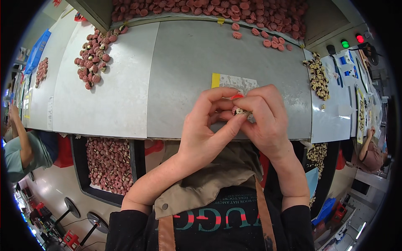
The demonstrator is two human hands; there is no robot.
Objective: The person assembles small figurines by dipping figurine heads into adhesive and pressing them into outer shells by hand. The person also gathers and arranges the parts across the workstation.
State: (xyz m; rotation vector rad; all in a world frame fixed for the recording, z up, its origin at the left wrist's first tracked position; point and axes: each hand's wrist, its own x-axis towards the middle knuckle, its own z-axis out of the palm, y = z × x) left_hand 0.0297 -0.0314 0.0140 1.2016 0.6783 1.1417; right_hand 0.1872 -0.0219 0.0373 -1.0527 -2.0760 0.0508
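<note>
Both hands' fingers [234, 119] pinching small pink part [239, 111], yellow-edged label [233, 80] just behind

Both forearms rise from below, left hand [208, 125] and right hand [264, 117] meeting, fingers [234, 122] pinched together.

The person is wearing a black top [217, 226] with pushed-up sleeves at the bottom of the frame. A khaki apron [209, 184] with brown straps is covering it, fastening with a round snap at lower centre.
</note>
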